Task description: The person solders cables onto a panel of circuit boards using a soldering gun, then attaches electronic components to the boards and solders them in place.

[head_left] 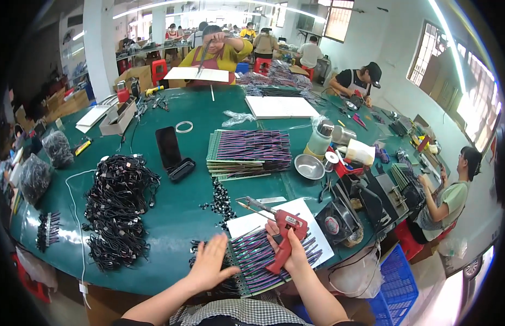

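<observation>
My right hand [289,252] grips a red soldering gun [292,225], its metal tip pointing up and to the left. Below it lies a green circuit board panel [242,283] with rows of purple and black wires running across, partly resting on a white sheet [309,217]. My left hand [209,263] has its fingers spread at the panel's left edge and holds nothing. Small black parts [222,201] are strewn in a line just beyond it, and some lie partly hidden beneath that hand.
Wired panels [249,149] are stacked ahead. A heap of black cables [119,212] lies left, near a phone [167,146] on a stand. On the right are a metal bowl [309,167] and a black fan box [339,220]. Co-workers sit around the green table [171,239].
</observation>
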A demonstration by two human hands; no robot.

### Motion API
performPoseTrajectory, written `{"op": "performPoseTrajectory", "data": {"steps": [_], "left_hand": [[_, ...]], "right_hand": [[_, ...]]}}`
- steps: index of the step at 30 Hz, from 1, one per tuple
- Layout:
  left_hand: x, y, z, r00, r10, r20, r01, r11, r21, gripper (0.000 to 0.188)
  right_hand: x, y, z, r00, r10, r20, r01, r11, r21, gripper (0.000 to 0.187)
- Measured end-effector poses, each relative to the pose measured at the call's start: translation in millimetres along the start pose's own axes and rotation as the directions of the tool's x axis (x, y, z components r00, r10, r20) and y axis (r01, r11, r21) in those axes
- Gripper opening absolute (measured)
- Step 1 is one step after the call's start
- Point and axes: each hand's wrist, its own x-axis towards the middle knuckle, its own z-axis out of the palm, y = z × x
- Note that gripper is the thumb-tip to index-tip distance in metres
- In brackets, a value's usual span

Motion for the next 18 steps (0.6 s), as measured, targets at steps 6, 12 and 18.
{"op": "performPoseTrajectory", "data": {"steps": [6,12,18], "left_hand": [[51,-39,-23,0.992,0.049,0.117,-0.015,0.962,-0.274,0.044],[16,-27,-65,0.999,-0.04,0.012,0.031,0.514,-0.857,0.018],[-98,-59,-99,0.72,-0.46,-0.52,-0.471,0.227,-0.852,0.032]], "right_hand": [[9,-2,-2,1.0,-0.022,0.02,0.022,0.999,0.031,0.048],[10,-6,-7,0.998,-0.05,0.024,0.048,0.998,0.043,0.049],[25,10,-19,0.999,-0.033,0.027,0.026,0.971,0.236,0.054]]}}
